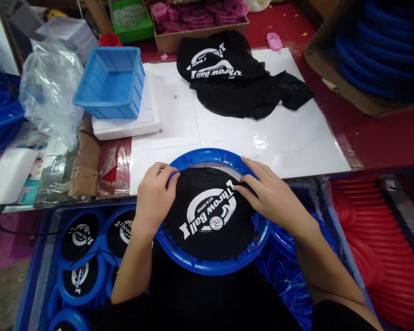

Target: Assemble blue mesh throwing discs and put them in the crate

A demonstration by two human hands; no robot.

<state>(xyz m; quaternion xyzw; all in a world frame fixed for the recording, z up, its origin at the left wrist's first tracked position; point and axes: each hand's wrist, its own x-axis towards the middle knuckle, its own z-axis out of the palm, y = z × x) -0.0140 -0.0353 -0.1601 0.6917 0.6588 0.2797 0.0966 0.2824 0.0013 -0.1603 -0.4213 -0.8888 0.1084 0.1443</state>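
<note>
A blue plastic ring leans against the table's front edge, its open, pegged side facing up. Black mesh fabric printed with a white "Throw Ball" logo spans most of its inside. At the ring's far side, a gap shows between mesh and rim. My left hand is closed on the ring's upper left, thumb and forefinger pinched where the mesh edge meets the rim. My right hand grips the upper right, fingers over the rim and thumb by the mesh. The fingertips partly hide the mesh edge.
More printed black mesh pieces lie on the white board. A blue bin stands at left. Finished-looking discs fill a crate below left. Blue rings and red rings are stacked at right. Pink parts sit behind.
</note>
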